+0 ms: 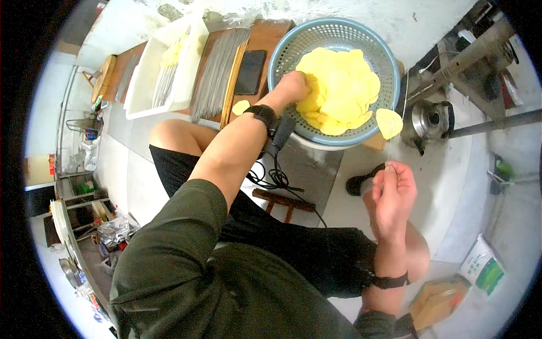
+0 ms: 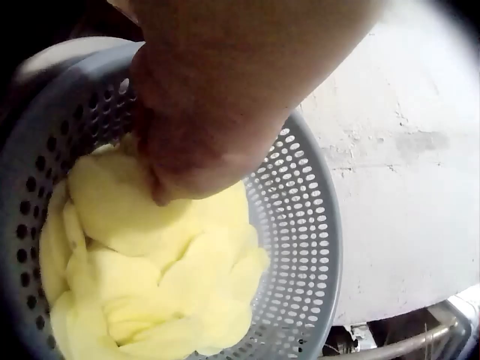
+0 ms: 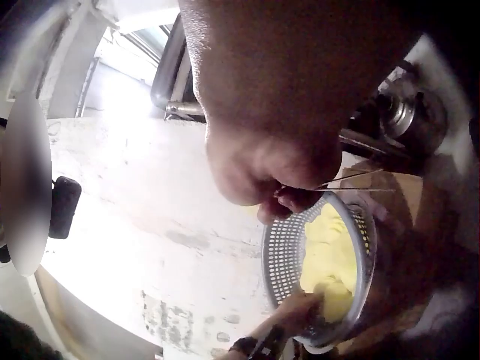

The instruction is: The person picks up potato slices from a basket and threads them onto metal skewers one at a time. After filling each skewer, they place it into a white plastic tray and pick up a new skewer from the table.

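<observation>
A blue-grey colander (image 1: 390, 56) holds a heap of thin yellow slices (image 1: 341, 85). My left hand (image 1: 292, 86) reaches into its left side, bent fingers down against the slices; in the left wrist view the hand (image 2: 210, 127) lies over a large slice (image 2: 124, 206), fingertips mostly hidden. Right of the colander, my right hand (image 1: 393, 192) pinches the lower end of a thin skewer (image 1: 405, 101), with one yellow slice (image 1: 389, 124) on it. Two thin lines stick out from the right hand (image 3: 270, 165) in the right wrist view.
Left of the colander, a wooden board (image 1: 276, 31) bears a dark flat block (image 1: 250, 72), bundled sticks (image 1: 217, 73), a loose slice (image 1: 241, 107) and a white bin (image 1: 195, 68). A metal kettle (image 1: 426, 120) stands right; black cables (image 1: 276, 178) hang below.
</observation>
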